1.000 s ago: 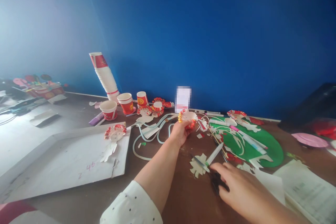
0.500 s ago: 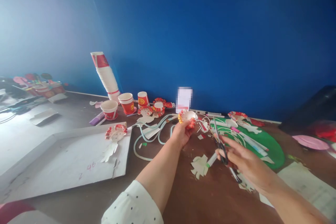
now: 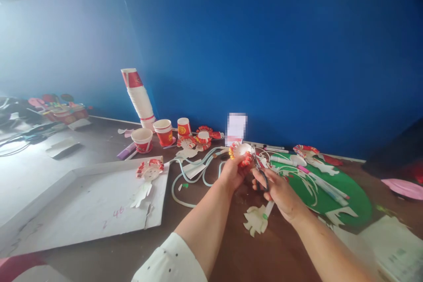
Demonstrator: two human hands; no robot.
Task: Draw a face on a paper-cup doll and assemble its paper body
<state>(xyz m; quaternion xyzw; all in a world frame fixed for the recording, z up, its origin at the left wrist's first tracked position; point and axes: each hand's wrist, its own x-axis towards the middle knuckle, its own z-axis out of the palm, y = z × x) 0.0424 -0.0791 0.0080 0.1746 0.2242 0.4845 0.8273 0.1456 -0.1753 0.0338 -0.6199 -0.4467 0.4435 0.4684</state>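
Note:
My left hand (image 3: 234,171) grips a cut paper cup (image 3: 243,149) whose red and yellow rim is curled outward around a white middle. In my right hand (image 3: 277,189) is a pair of scissors (image 3: 261,177) with dark handles. The blades point up and meet the cup's right edge; whether they are closed on the paper I cannot tell. Below my right hand a pale paper cutout (image 3: 256,220) lies on the brown table, beside a marker partly hidden by that hand. Similar curled cups (image 3: 187,142) lie behind my left hand.
A leaning stack of paper cups (image 3: 139,101) stands by the blue partition (image 3: 231,44), near single cups (image 3: 142,140). At left lies a white box lid (image 3: 86,207) with a curled cup piece (image 3: 150,169). Pale blue cable (image 3: 180,200) loops centrally. Markers (image 3: 325,185) rest on a green sheet (image 3: 358,198).
My right hand has brought the scissors left and up to the cup in my left hand. The view has shifted slightly, so the table things sit a little further right.

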